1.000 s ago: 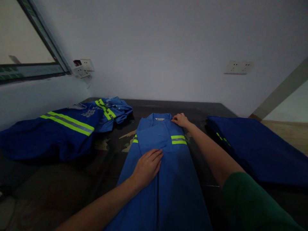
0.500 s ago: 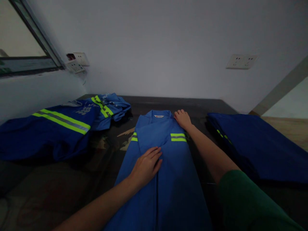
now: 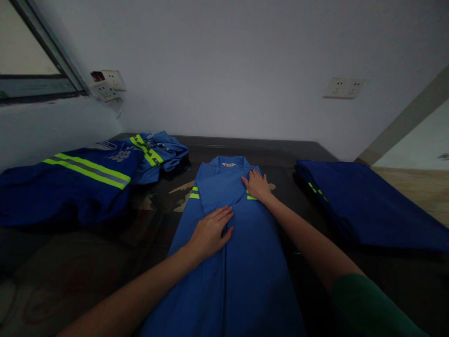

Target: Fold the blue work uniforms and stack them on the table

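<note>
A blue work jacket (image 3: 252, 262) with yellow-green reflective bands lies flat on the dark table, its collar and white label toward the wall. Its sleeves are folded inward over the front. My left hand (image 3: 212, 232) rests on the middle of the jacket, fingers stretched out and pressing lightly on the cloth. Farther up, my right hand (image 3: 257, 185) lies with spread fingers on the shoulder at the right, partly covering the reflective band there. Neither hand grips the fabric.
Crumpled blue garments (image 3: 80, 187) with reflective stripes lie on the left. A stack of folded dark blue clothes (image 3: 372, 206) sits on the right. The dark table (image 3: 280, 152) meets a white wall with sockets (image 3: 344, 87); a window frame (image 3: 38, 86) is at the upper left.
My right hand has moved from the jacket's shoulder edge inward and slightly nearer, onto the shoulder. My left hand stays on the middle. The view has shifted slightly.
</note>
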Demonstrator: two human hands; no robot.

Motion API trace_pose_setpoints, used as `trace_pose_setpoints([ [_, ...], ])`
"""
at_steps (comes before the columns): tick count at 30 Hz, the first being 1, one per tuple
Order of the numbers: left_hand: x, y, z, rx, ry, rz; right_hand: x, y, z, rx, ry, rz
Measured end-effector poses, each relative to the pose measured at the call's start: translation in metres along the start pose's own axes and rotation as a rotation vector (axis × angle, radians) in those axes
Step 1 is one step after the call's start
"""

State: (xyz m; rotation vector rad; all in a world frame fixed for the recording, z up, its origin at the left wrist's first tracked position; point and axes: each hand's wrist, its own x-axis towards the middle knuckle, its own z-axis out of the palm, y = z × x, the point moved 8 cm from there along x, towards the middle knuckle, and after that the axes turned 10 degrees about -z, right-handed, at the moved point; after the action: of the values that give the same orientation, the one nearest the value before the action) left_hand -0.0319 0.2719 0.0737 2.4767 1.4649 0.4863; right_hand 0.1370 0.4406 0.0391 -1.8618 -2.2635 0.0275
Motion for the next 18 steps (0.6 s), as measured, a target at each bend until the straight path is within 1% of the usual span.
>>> trace_pose_setpoints([
  [5,0.000,0.000,0.001,-0.012,-0.011,0.008,0.014,0.017,0.002,0.019,-0.021,0.031],
  [7,0.000,0.001,0.000,-0.017,-0.007,0.011,0.017,0.019,0.002,0.027,-0.013,0.046],
  [9,0.000,0.001,0.000,-0.016,-0.010,0.012,0.018,0.018,-0.003,0.024,0.021,0.053],
  [12,-0.002,0.001,0.000,-0.008,-0.020,0.021,0.014,0.006,-0.025,-0.023,0.160,0.009],
  [14,-0.003,0.002,0.001,-0.001,-0.014,0.032,0.004,-0.007,-0.042,-0.043,0.257,-0.051],
  [15,-0.003,0.002,0.000,0.004,-0.004,0.038,-0.003,-0.014,-0.047,-0.038,0.277,-0.076],
  [16,-0.004,0.003,0.000,0.011,0.008,0.045,-0.011,-0.019,-0.050,-0.024,0.271,-0.094],
  [18,-0.004,0.003,0.001,0.033,0.025,0.057,-0.029,-0.029,-0.047,0.006,0.193,-0.115],
])
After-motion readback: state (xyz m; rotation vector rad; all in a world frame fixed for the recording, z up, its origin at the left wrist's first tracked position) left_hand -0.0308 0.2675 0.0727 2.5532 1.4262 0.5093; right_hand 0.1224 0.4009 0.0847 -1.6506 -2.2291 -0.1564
